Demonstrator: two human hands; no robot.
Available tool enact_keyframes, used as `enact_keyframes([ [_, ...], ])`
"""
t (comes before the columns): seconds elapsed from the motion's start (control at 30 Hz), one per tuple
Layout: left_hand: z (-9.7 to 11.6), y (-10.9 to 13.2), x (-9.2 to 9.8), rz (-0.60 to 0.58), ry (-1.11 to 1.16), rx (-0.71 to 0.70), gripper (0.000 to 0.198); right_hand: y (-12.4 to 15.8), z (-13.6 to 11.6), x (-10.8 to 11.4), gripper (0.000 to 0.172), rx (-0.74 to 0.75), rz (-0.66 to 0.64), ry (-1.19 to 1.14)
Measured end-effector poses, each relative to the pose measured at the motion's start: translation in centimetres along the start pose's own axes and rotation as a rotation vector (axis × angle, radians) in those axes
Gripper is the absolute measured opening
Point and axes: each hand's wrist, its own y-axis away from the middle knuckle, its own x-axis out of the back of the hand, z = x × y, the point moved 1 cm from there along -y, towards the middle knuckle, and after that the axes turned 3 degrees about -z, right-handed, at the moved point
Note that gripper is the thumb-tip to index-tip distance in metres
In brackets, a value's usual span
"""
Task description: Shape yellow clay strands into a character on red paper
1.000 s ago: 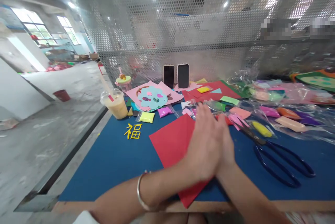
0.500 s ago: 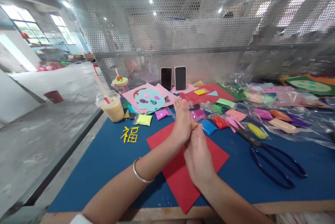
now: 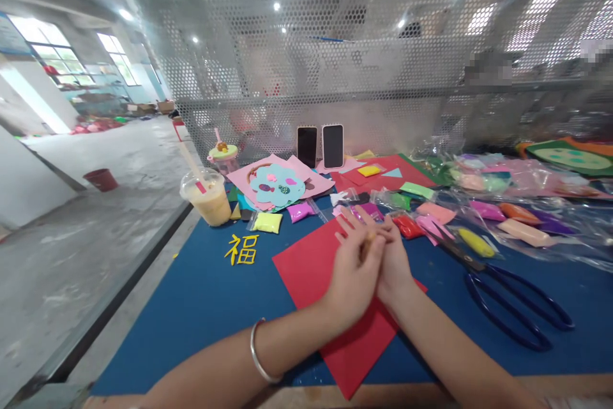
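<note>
My left hand (image 3: 352, 272) and my right hand (image 3: 395, 262) are pressed palm to palm above a red paper sheet (image 3: 306, 262) on the blue mat (image 3: 205, 307). A small yellow-orange clay piece (image 3: 370, 240) shows between the palms near the fingers. My left fingers are stretched out over the right hand. A silver bangle (image 3: 258, 351) sits on my left wrist.
Dark blue scissors (image 3: 520, 304) lie to the right. Several bags of coloured clay (image 3: 476, 240) spread across the back right. A drink cup with a straw (image 3: 211, 201), a yellow character cut-out (image 3: 243, 248), pink paper crafts (image 3: 278, 182) and two upright phones (image 3: 320, 146) stand before the mesh wall (image 3: 335, 71).
My palms slid against each other: the left hand went forward and then came back, the right hand moved the opposite way. The clay piece stayed between them.
</note>
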Motion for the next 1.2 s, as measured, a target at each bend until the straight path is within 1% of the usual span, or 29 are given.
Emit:
enact_keyframes([
  [0.03,0.0,-0.7,0.4,0.073,0.008,0.015,0.025,0.2,-0.7,0.0,0.076,-0.058,0.007,-0.113],
  [0.07,0.0,-1.3,0.9,0.127,-0.003,0.025,0.029,0.4,-1.4,0.0,0.071,-0.151,0.008,-0.291],
  [0.1,0.0,-1.8,1.5,0.158,-0.024,0.026,0.03,0.6,-2.0,0.0,0.064,-0.241,-0.006,-0.432],
  [0.13,0.0,-2.2,2.0,0.172,-0.048,0.019,0.029,0.9,-2.5,0.0,0.059,-0.323,-0.028,-0.539],
  [0.17,-0.1,-2.5,2.6,0.166,-0.082,0.009,0.028,1.1,-2.8,0.1,0.055,-0.385,-0.055,-0.598],
  [0.2,-0.2,-2.7,3.2,0.148,-0.124,0.0,0.026,1.2,-2.9,0.2,0.053,-0.419,-0.084,-0.595],
  [0.27,-0.4,-2.9,4.3,0.078,-0.201,-0.005,0.022,1.3,-2.7,0.6,0.05,-0.437,-0.138,-0.52],
  [0.37,-0.7,-3.0,6.1,-0.021,-0.245,0.011,0.016,1.1,-2.1,1.7,0.041,-0.391,-0.186,-0.363],
  [0.43,-0.9,-3.1,7.2,-0.033,-0.238,0.014,0.022,0.9,-1.9,2.5,0.036,-0.35,-0.202,-0.25],
  [0.5,-0.9,-3.1,8.2,-0.064,-0.23,0.015,0.027,0.6,-1.9,3.2,0.033,-0.315,-0.249,-0.142],
  [0.6,-0.6,-3.1,9.2,-0.176,-0.262,-0.006,0.023,0.4,-2.4,4.0,0.033,-0.293,-0.35,0.012],
  [0.7,0.1,-2.3,9.6,-0.256,-0.444,-0.053,0.014,0.5,-3.3,5.1,0.034,-0.265,-0.374,0.228],
  [0.73,0.4,-1.6,9.6,-0.275,-0.532,-0.068,0.012,0.7,-3.6,5.7,0.033,-0.243,-0.371,0.316],
  [0.8,0.9,0.4,9.3,-0.345,-0.718,-0.117,0.018,1.5,-3.6,7.3,0.033,-0.189,-0.355,0.499],
  [0.83,0.9,1.8,8.9,-0.466,-0.794,-0.173,0.029,2.2,-3.4,8.2,0.033,-0.16,-0.359,0.588],
  [0.87,0.8,3.3,8.4,-0.603,-0.872,-0.255,0.046,3.0,-2.9,9.2,0.033,-0.131,-0.341,0.682],
  [0.9,0.5,4.9,7.8,-0.725,-0.947,-0.376,0.057,3.8,-2.3,10.2,0.033,-0.111,-0.308,0.772],
  [0.93,0.1,6.4,7.2,-0.81,-1.016,-0.517,0.052,4.7,-1.5,11.2,0.033,-0.098,-0.3,0.837],
  [0.97,-0.5,7.8,6.7,-0.779,-1.101,-0.609,0.04,5.6,-0.7,12.0,0.034,-0.096,-0.289,0.887],
  [1.0,-1.2,8.8,6.2,-0.732,-1.167,-0.67,0.036,6.4,0.1,12.7,0.035,-0.093,-0.271,0.93],
  [1.03,-1.8,9.6,5.9,-0.681,-1.207,-0.692,0.035,7.1,0.8,13.3,0.036,-0.086,-0.254,0.966],
  [1.13,-3.0,10.6,5.6,-0.526,-1.218,-0.673,0.033,8.3,2.4,14.0,0.038,-0.062,-0.249,1.029],
  [1.2,-2.8,10.6,6.0,-0.458,-1.192,-0.682,0.028,8.4,2.7,13.9,0.038,-0.037,-0.279,1.054],
])
